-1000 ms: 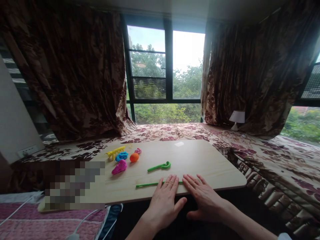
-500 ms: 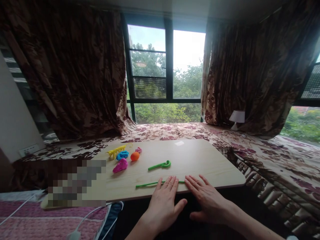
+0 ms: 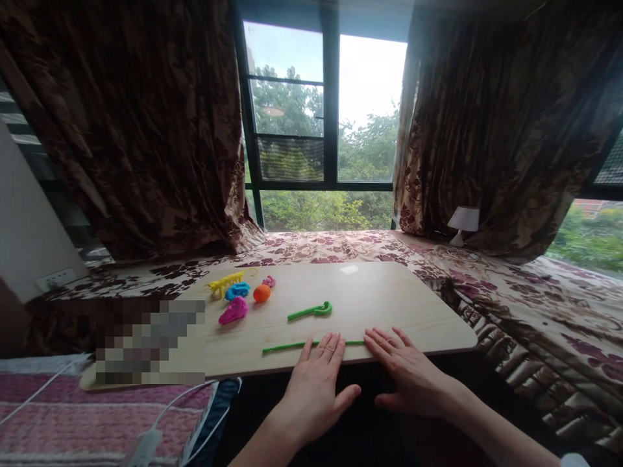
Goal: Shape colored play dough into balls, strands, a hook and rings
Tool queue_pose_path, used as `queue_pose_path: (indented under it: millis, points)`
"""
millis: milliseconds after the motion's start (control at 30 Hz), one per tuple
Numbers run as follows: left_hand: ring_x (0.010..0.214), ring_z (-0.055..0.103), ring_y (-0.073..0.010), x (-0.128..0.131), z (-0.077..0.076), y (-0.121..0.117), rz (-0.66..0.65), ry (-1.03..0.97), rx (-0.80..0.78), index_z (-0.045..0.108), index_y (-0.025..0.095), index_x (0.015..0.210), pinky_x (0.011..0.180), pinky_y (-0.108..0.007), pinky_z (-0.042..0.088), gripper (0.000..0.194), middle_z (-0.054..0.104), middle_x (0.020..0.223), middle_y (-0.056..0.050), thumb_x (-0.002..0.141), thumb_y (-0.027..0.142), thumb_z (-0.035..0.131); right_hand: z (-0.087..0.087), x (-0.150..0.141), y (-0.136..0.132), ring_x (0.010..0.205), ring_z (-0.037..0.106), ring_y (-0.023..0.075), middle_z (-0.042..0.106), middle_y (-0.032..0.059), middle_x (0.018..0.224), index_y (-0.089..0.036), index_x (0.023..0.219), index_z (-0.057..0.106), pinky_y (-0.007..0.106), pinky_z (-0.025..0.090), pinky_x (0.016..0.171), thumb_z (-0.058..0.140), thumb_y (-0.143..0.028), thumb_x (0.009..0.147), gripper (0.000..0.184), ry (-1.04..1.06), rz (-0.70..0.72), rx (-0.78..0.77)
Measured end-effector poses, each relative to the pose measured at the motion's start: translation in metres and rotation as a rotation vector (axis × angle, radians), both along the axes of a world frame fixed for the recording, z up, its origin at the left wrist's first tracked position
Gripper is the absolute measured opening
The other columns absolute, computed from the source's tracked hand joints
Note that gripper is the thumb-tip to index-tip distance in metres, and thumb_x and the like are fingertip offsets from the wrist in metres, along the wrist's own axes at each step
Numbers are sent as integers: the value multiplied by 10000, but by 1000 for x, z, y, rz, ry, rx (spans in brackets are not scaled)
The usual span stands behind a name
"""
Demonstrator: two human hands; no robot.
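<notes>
A thin green clay rope lies along the near edge of a light wooden table. My left hand and my right hand lie flat with fingers stretched out, fingertips on the rope. Further back lies a green clay strip with a curled end. At the left back sit a pink clay lump, an orange ball, a blue piece, a yellow piece and a small pink bit.
Floral cloth covers the ledge behind and right of the table, with a small white lamp at the right. Brown curtains frame the window. A white cable and plug lie on pink bedding at the lower left.
Both hands have slid slightly away from each other along the rope, which now reaches further right. The view has tilted a little downward.
</notes>
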State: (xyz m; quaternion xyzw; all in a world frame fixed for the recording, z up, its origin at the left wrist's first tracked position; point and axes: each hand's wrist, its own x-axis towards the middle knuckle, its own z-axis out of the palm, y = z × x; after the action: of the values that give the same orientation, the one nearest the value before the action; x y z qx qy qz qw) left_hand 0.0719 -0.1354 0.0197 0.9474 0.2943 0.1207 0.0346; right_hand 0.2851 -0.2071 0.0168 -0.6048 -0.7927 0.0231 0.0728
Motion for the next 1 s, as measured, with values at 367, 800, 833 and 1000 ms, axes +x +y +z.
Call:
queue_pose_path:
  millis: [367,800,833,1000]
  points:
    - [1307,134,-211,4,-3,26,37,-21,28,182,195,1359,1060,-442,75,733,207,1421,-80,768,606,319,25,30,10,1302,93,247,116,104,1433,-166,1380,121,417,14,1041,557,-570,635,953,46,-165,-1]
    - [1303,144,-233,28,-1,5,-2,-25,-16,217,206,1352,1061,-457,49,711,230,1415,-64,779,625,246,0,4,-4,1296,116,275,141,102,1426,-172,1379,137,450,27,1044,476,-637,672,911,40,-112,-6]
    - [1304,140,-230,29,-2,5,-7,-30,-14,211,208,1354,1061,-454,48,710,223,1417,-62,779,625,243,-1,4,-5,1297,110,273,127,97,1429,-179,1380,129,450,26,1044,474,-636,674,909,40,-110,-2]
    - [1302,149,-228,33,-1,15,26,-10,-12,261,167,1338,1058,-453,64,717,242,1408,-82,786,622,204,1,6,7,1296,115,276,145,128,1421,-134,1374,161,465,46,1038,443,-663,676,920,28,-151,-8]
